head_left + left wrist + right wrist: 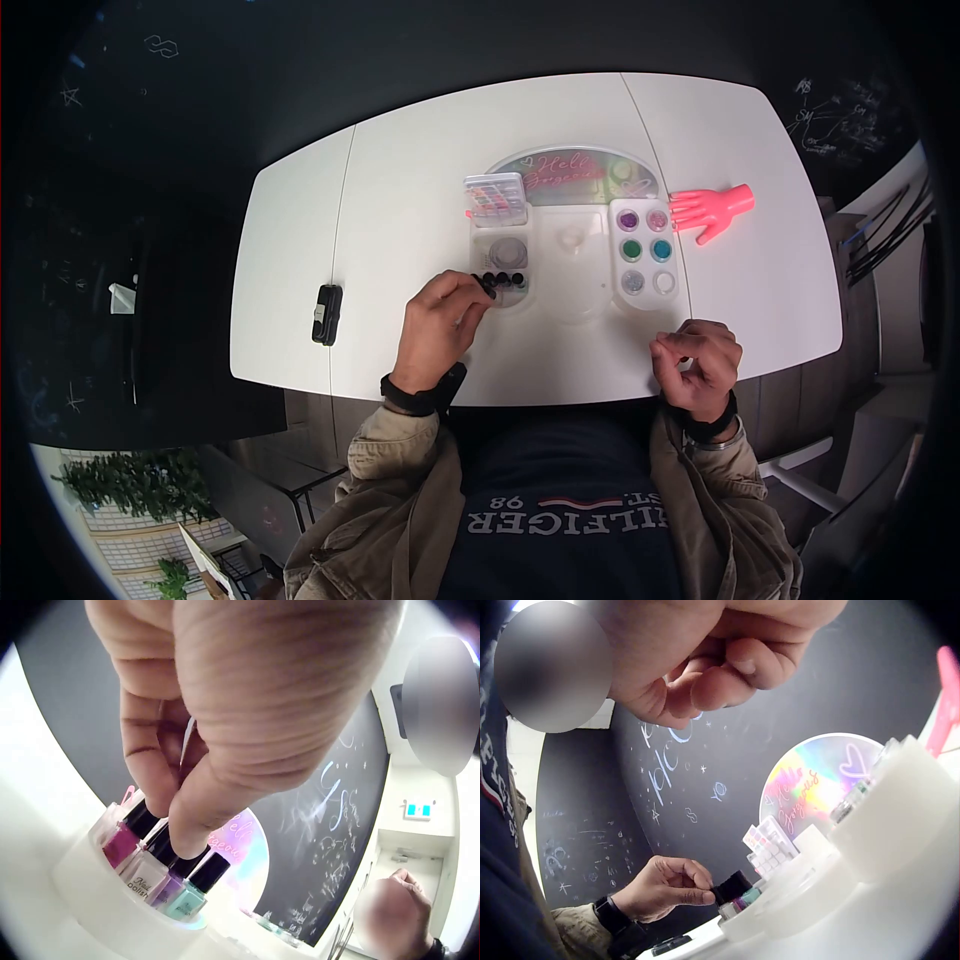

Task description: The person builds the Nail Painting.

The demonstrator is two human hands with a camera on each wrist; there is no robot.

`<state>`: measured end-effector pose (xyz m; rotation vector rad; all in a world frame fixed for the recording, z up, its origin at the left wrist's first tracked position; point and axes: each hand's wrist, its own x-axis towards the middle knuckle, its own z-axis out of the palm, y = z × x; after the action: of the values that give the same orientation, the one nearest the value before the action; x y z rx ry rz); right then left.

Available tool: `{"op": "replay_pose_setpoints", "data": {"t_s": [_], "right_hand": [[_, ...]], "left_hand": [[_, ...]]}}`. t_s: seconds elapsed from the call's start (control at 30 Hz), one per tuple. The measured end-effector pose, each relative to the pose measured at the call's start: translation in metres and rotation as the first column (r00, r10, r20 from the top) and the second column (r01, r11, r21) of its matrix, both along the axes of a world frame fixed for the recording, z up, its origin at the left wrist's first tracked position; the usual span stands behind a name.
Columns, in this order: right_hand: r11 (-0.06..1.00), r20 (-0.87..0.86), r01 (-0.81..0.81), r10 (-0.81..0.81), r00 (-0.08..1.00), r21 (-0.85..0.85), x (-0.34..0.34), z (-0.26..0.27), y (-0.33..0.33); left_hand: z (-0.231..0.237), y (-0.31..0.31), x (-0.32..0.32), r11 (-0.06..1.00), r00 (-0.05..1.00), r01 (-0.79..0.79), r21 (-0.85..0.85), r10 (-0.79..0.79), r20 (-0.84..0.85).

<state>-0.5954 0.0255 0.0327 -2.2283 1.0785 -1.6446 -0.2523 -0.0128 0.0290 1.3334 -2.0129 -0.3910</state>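
My left hand (pixel 435 335) is over the front left of the tray, thumb and fingertips pinching the black cap of a nail polish bottle (pixel 144 879). Beside that bottle in the left wrist view stand a magenta bottle (pixel 120 845), a purple one and a teal one (pixel 185 903), all in a white round-walled holder (pixel 112 911). Whether the pinched bottle is lifted, I cannot tell. My right hand (pixel 697 370) hovers near the table's front edge, right of the tray, with fingers loosely curled and nothing visible in them (pixel 727 667).
Glitter pots (pixel 631 250) fill the tray's right side. A clear case (pixel 496 200) stands at its back left, before a "Hello Gorgeous" panel (pixel 570 176). A pink model hand (pixel 710 212) lies to the right, and a black case (pixel 326 315) lies far left on the white table (pixel 400 200).
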Motion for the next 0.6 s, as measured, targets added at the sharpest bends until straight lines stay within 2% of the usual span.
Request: {"op": "replay_pose_setpoints", "data": {"t_s": [0.07, 0.17, 0.43, 0.6], "right_hand": [[1.0, 0.003, -0.002, 0.002, 1.0, -0.001, 0.0, -0.001, 0.0], [1.0, 0.009, -0.021, 0.021, 1.0, 0.015, 0.0, -0.003, 0.0], [0.992, 0.004, -0.031, 0.031, 1.0, 0.12, 0.002, -0.005, -0.003], [0.977, -0.121, 0.081, -0.057, 0.991, 0.195, -0.007, 0.003, -0.008]], "left_hand": [[-0.001, 0.0, 0.001, 1.0, 1.0, -0.011, 0.003, 0.011, -0.014], [0.001, 0.0, 0.002, 0.995, 1.0, 0.008, -0.094, -0.008, -0.003], [0.008, 0.007, 0.02, 0.996, 0.993, -0.083, -0.039, 0.08, -0.086], [0.002, 0.011, 0.032, 0.987, 0.972, -0.15, -0.054, 0.138, -0.19]]}}
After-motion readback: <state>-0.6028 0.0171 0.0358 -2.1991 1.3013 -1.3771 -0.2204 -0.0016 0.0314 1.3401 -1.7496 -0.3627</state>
